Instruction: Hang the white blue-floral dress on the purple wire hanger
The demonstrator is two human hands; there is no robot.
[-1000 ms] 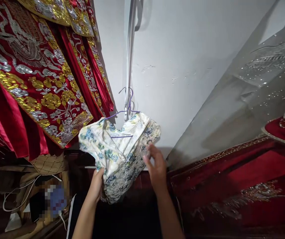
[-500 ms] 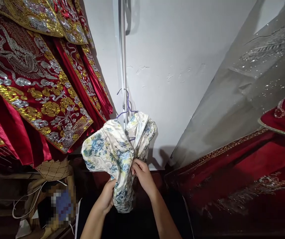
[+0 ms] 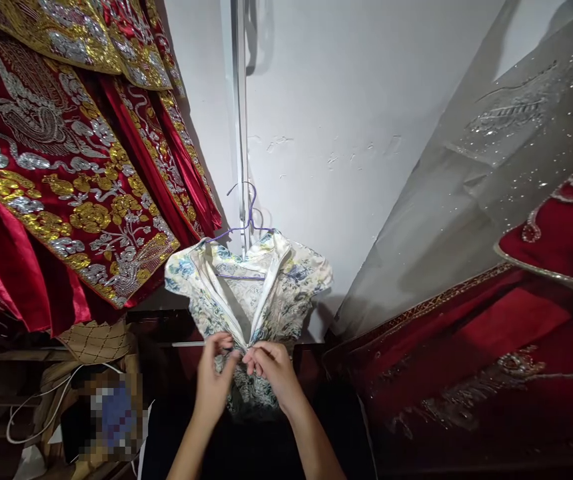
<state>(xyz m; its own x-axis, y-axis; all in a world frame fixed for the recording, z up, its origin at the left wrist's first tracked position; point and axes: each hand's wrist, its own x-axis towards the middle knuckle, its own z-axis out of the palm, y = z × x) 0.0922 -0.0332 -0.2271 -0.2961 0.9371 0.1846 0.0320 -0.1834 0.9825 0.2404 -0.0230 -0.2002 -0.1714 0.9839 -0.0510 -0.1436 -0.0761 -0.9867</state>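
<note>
A short-sleeved floral garment, white with blue and yellow flowers, hangs on a thin purple hanger. Its front faces me, with the V-shaped neckline spread so the inside of the back shows. At the bottom of that V, my right hand pinches the front edge between thumb and fingers. Just to the left, my left hand is at the front of the garment, its thumb and curled fingers apart. The lower part of the garment is gathered and falls into shadow; whether it is a dress or a blouse I cannot tell.
Red costumes with gold and silver embroidery hang at left. A white pole stands against the wall behind the hanger. Sheer sparkling fabric and a beaded red garment are on the right. A white cable loops at lower left.
The garment has turned from a folded, sideways position to face me, and its neckline has opened out. My left hand has let go of its side and moved up beside my right hand.
</note>
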